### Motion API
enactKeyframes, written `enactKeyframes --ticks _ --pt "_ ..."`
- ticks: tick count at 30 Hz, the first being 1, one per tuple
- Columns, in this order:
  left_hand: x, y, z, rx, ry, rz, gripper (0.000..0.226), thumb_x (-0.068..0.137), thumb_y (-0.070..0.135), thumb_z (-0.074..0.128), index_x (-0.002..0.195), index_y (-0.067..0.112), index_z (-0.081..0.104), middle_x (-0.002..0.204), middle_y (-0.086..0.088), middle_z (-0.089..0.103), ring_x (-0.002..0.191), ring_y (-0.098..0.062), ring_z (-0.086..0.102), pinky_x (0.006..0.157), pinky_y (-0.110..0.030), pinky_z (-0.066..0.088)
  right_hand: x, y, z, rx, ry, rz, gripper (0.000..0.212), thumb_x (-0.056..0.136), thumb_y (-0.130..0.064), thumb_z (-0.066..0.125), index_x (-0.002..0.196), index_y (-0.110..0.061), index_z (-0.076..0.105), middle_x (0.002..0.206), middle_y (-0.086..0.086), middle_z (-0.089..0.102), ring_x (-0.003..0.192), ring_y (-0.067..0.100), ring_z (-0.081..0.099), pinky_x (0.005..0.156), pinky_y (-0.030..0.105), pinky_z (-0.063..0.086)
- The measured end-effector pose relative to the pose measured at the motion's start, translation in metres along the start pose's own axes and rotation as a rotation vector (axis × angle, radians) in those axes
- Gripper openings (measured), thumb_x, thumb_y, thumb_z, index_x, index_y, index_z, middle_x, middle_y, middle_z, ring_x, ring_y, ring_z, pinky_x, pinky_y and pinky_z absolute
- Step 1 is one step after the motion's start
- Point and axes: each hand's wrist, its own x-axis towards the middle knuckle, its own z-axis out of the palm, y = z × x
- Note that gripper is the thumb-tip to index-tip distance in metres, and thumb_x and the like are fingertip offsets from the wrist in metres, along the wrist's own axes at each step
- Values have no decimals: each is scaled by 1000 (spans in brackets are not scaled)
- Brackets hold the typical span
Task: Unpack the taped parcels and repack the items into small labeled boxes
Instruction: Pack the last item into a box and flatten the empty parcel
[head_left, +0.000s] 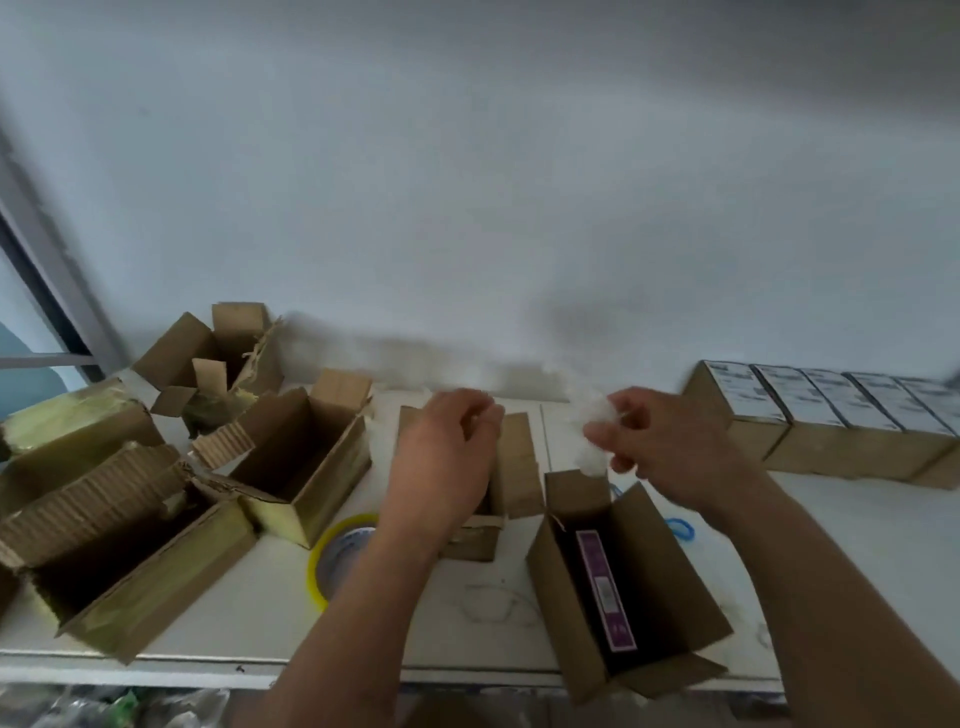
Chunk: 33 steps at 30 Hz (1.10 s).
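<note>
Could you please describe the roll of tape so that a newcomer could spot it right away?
Start at the white table and find its near edge. The tape roll lies flat between the big opened cartons on the left and the left forearm. It is the only round, yellow-rimmed thing among square brown boxes.

An open small cardboard box (623, 587) lies tilted on the tabletop (249, 613), a purple-labelled dark item (605, 592) inside. Five sealed labelled boxes (826, 421) line up far right. Opened taped parcels (124, 545) lie left.
</note>
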Motion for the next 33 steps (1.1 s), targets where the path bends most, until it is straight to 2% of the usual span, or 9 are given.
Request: enactKeyframes --ticks 3,7,13,18,22,24,26,27,33 --pt "-22 16 25 -29 -161 -31 19 99 40 51 106 28 65 91 16 63 77 6 54 60 -6 36 -39 29 4 -9 -17 74 14 89 -43 64 92 -29 63 77 -7 71 69 7 66 66 27 50" --pt "-50 21 50 -8 -288 -93 5 101 37 48 101 37 53 89 19 56 79 6 54 58 -9 36 -60 50 28 6 -109 118 16 96 -43 53 96 -29 60 81 -3 70 71 9 67 63 26 52" --pt "-58 11 56 8 -285 -133 15 104 36 40 101 33 54 90 11 58 79 -4 56 62 -18 40 -61 59 55 67 -297 249 22 103 -38 41 101 -25 59 77 -3 65 60 7 59 63 23 52" --pt "-57 5 56 62 -322 -121 30 104 42 35 124 31 53 93 11 59 84 -6 57 74 -28 46 -55 63 58 -12 -324 247 22 100 -39 47 109 -29 64 102 -2 63 89 10 58 78 23 49" --pt "-56 2 54 86 -329 -104 23 105 42 33 105 32 53 86 4 62 77 -12 59 74 -33 50 -51 67 57 -63 -220 208 23 95 -39 57 118 -34 57 109 -8 59 95 9 57 79 22 49" --pt "-56 0 54 99 -325 -99 27 105 42 32 103 28 55 85 3 62 77 -12 58 73 -32 50 -50 69 59 -61 -170 193 18 94 -38 60 109 -36 50 106 -9 58 91 8 57 73 20 48" --pt "-55 -1 54 105 -319 -91 30 105 42 32 102 26 57 82 2 61 74 -12 58 71 -31 49 -49 72 61 -108 -160 145 8 95 -36 58 101 -36 53 104 -10 60 92 7 56 79 23 51" --pt "-55 -1 55 103 -317 -88 31 105 42 31 101 25 57 81 2 61 73 -12 58 69 -31 48 -48 73 62 -137 -175 125 4 97 -36 55 100 -35 56 105 -10 60 94 7 56 82 24 50" --pt "-55 -1 56 85 -318 -72 32 104 46 30 99 27 56 77 2 60 70 -11 57 65 -28 46 -50 69 53 -311 -402 71 34 103 -38 36 114 -28 66 113 -3 56 100 14 55 89 29 47"
